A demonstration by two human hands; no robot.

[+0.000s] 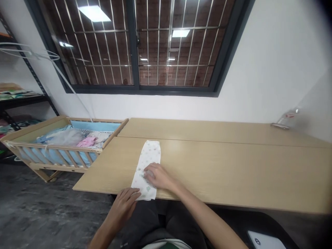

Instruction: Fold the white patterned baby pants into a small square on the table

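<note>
A long, narrow folded white cloth with small printed figures (148, 157) lies on the light wooden table (220, 162), running from its near edge toward the wall. My right hand (158, 176) rests palm down on the cloth's near half, fingers curled against the fabric. My left hand (124, 204) sits at the table's near edge, its fingertips touching the cloth's near left corner. Neither hand lifts the cloth off the table.
A wooden baby crib (62, 145) with blue lining and several pieces of clothing stands at the table's left end. A clear bottle (286, 119) lies at the far right by the wall. Shelving (15, 93) stands far left. A phone (266, 239) lies at the lower right.
</note>
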